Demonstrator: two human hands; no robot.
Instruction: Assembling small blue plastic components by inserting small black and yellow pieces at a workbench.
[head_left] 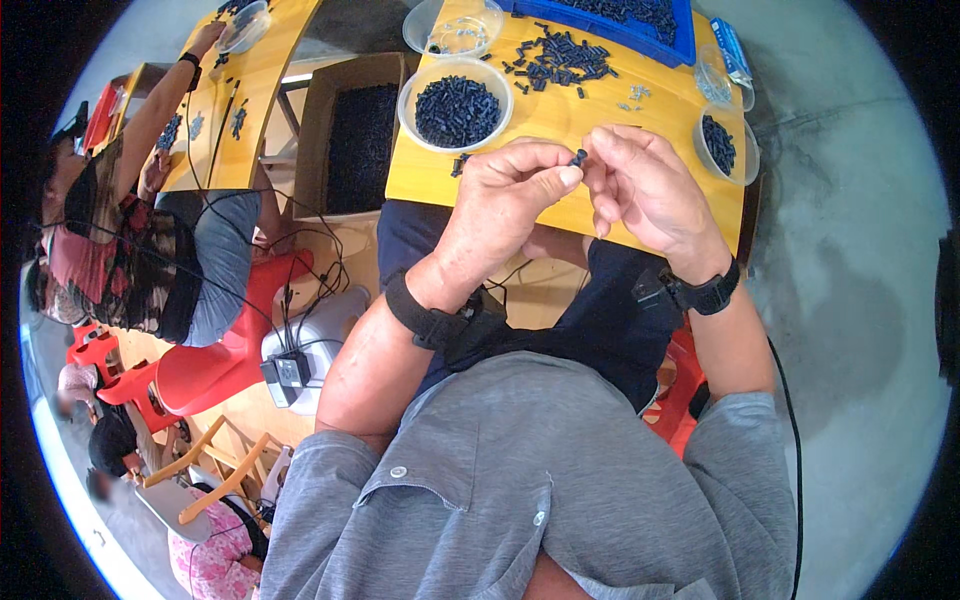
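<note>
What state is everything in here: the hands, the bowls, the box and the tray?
left hand: pinched on the small black part
right hand: pinched on the same part
small black part: held between both hands above the table
white bowl: full of black parts
clear bowl: nearly empty
side bowl: partly filled
cardboard box: open
blue tray: holding black parts

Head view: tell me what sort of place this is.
Probably a small hand-assembly workshop. The wooden table bears a white bowl of small black parts; both hands, left hand and right hand, pinch one small black part, and a co-worker sits at a like table on the left.
</note>
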